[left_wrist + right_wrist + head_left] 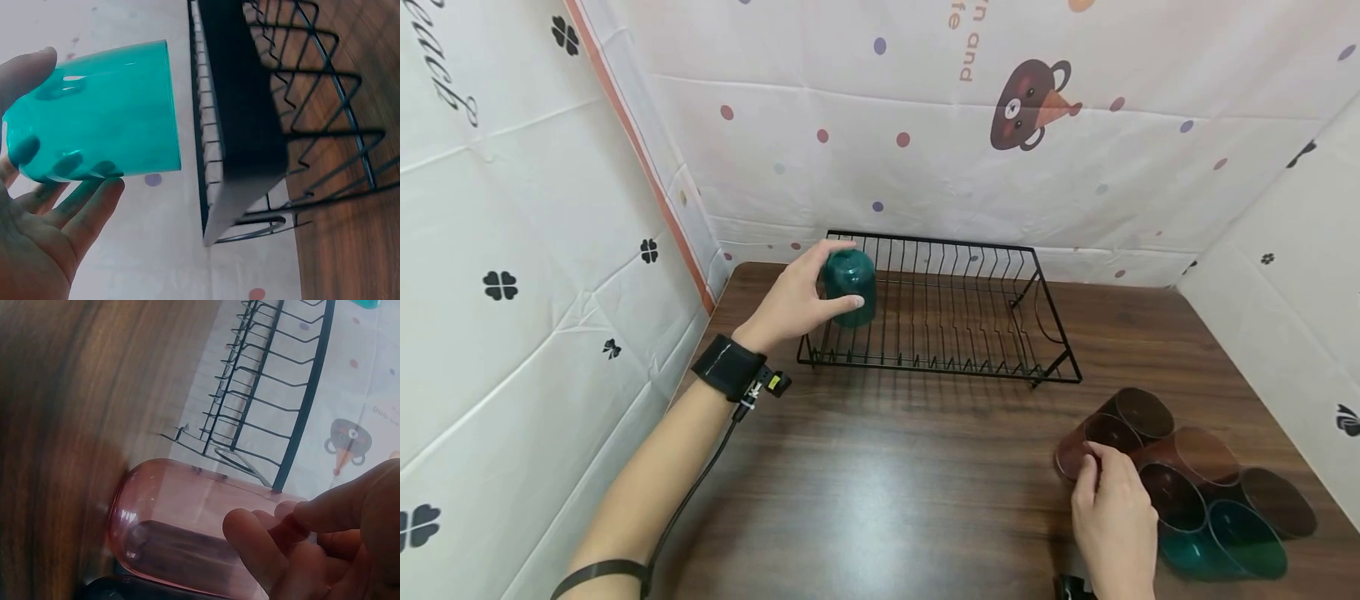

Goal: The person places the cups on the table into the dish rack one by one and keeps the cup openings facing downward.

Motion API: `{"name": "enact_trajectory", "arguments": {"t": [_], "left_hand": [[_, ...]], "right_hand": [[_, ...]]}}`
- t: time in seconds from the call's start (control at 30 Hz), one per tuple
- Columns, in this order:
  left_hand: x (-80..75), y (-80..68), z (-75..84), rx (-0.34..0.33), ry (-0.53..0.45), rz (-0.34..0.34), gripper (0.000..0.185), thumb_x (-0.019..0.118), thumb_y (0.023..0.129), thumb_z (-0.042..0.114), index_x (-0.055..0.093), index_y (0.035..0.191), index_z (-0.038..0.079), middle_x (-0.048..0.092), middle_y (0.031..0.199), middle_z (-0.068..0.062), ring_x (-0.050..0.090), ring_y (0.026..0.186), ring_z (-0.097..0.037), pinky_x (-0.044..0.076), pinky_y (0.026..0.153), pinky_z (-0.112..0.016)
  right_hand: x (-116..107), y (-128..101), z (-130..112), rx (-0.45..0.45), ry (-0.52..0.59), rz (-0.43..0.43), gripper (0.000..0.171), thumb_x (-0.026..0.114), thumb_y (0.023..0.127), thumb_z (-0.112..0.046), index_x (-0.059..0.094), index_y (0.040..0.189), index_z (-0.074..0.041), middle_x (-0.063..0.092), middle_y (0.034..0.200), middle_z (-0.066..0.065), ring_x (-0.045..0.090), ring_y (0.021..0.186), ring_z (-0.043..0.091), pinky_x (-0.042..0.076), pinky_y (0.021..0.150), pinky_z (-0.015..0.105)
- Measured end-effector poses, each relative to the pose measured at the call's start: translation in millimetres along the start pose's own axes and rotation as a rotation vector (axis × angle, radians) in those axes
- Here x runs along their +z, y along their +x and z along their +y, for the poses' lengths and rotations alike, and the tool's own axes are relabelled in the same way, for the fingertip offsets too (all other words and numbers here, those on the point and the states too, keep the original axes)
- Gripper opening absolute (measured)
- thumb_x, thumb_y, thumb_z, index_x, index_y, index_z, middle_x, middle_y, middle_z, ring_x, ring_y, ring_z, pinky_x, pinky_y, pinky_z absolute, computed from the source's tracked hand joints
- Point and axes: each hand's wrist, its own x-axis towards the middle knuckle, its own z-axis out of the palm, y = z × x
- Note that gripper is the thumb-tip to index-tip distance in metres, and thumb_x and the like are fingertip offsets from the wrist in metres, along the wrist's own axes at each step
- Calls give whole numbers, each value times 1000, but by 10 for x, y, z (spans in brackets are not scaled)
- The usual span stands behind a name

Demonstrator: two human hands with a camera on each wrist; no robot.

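Note:
My left hand [801, 293] grips a teal glass [850, 287] upside down, thumb and fingers around its base and sides. It is over the left end of a black wire dish rack [940, 365]. In the left wrist view, the mouth of the glass faces the rack, with a small gap between them. At the right, my right hand [1116, 517] pinches the rim of a pinkish-red glass [181, 497], which stands upright on the table. The thumb and fingertips meet at that rim in the right wrist view.
Several other upright glasses crowd around the right hand: a dark brown one [1146, 408], an orange-red one [1210, 454], a dark red one [1172, 500], a brown one [1281, 504] and a teal one [1251, 542]. Patterned sheets [850, 100] wall in the wooden table [865, 467].

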Motion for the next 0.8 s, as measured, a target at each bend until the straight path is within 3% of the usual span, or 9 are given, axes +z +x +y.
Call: {"name": "enact_trajectory", "arguments": {"t": [0.27,0.47,0.8], "left_hand": [[-6,199,-146,-33,8,-28,74,76,90,44,39,153,29,49,150,-7,55,128,-28,52,100,-53],[6,255,-221,-58,-1,-50,75,75,91,47,36,154,33,45,155,-6,54,131,-29,50,102,-54],[18,367,-351,-78,10,-57,77,77,89,43,37,154,28,49,151,-9,56,131,-31,50,103,-53]], "right_hand": [[-6,13,-20,23,9,-17,29,48,106,-14,62,125,2,62,124,28,60,113,50,47,91,68],[-14,13,-27,38,1,-32,29,47,106,-14,61,126,2,61,125,28,60,114,50,47,92,68],[-7,7,-21,12,13,-3,28,49,105,-13,62,124,2,63,125,28,59,114,51,46,92,69]]}}
